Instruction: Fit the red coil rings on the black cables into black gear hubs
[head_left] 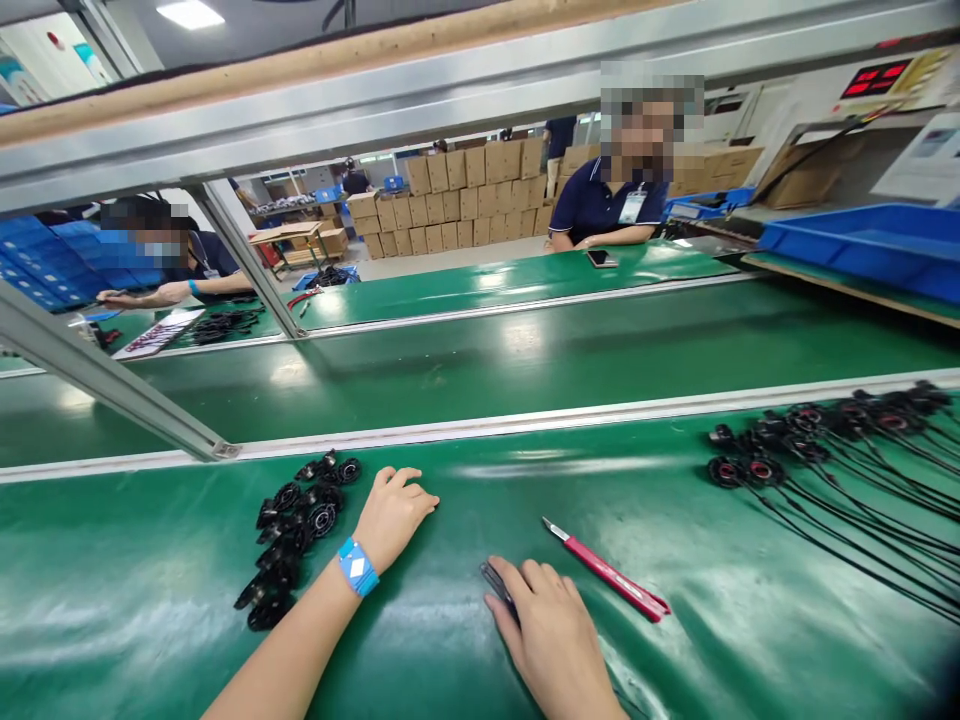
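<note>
My left hand (396, 515), with a blue wristband (358, 567), hovers over or rests on the green mat just right of a pile of black round plastic parts (296, 535). Its fingers are curled, and a tiny dark bit shows at the fingertips, too small to name. In the lower middle, my right hand (551, 620) is closed on a narrow, dark, glossy object (496, 582) held between thumb and fingers. Most of that object is covered by the hand. A red-handled craft knife (611, 575) lies to the right of this hand, its blade pointing up and left.
Black cabled parts (802, 440) lie at the right, wires trailing toward me. A metal rail (480, 425) borders the green bench, and a slanted post (120, 375) stands at left. Beyond are two seated people, a phone (601, 259), a blue tray (862, 245) and stacked cartons (457, 200).
</note>
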